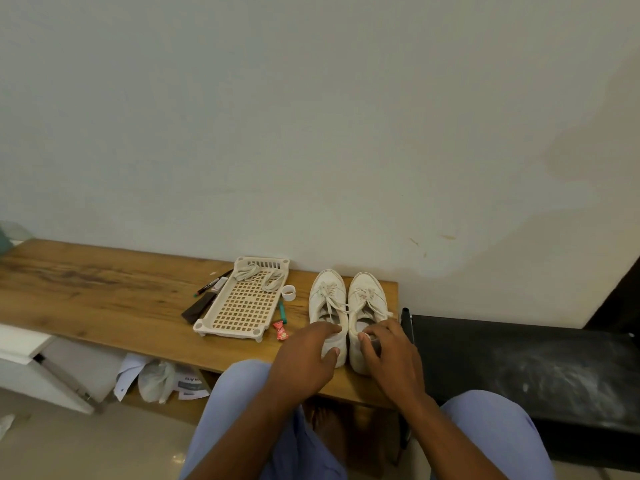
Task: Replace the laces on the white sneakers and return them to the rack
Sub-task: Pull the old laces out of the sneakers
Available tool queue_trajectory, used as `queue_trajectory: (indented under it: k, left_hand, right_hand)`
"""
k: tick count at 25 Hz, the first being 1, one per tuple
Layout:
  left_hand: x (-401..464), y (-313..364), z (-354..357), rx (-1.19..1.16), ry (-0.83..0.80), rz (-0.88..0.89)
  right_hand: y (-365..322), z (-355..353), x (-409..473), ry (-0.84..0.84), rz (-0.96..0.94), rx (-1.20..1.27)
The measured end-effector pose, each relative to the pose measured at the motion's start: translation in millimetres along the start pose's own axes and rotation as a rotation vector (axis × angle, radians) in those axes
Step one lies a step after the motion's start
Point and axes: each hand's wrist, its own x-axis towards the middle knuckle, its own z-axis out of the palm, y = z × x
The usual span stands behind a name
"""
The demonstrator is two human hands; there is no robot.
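My left hand [309, 355] and right hand [388, 351] each grip one heel of two white sneakers [327, 306] near the surface's [104, 299] right edge; bare wood lies leftward.

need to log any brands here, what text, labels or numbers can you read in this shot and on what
Nothing reads clearly.
Papers under the bench: dark printed lettering, upside down and too blurred to read.
Red wrapper: printed, too small to read.
Marker: pale label, illegible.
White sneakers: no visible brand or number.
Lattice tray, small white cup, green pen: no text seen.
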Motion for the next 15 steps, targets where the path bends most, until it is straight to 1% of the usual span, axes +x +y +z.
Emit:
queue_trajectory:
  k: [3, 6, 9, 11, 13, 15]
  left_hand:
    - [8, -1, 1, -0.045, 0.062, -0.025]
    - [24, 1, 4, -0.064, 0.133, -0.044]
    - [45, 2, 10, -0.06, 0.175, -0.039]
    - [63, 5, 16, -0.015, 0.192, -0.011]
    - [81, 8, 24, 0.075, 0.189, 0.033]
    - [97, 13, 33, 0.119, 0.158, 0.051]
  right_hand:
    - [2, 1, -4, -0.01, -0.005, 0.032]
    - [-3, -5, 4, 0.026, 0.0, 0.036]
    - [-9, -20, 27, 0.045, 0.064, -0.064]
    - [-13, -31, 47, 0.025, 0.121, -0.145]
    - [-14, -39, 67, -0.004, 0.126, -0.181]
    - [-10, -42, 81, -0.097, 0.108, -0.215]
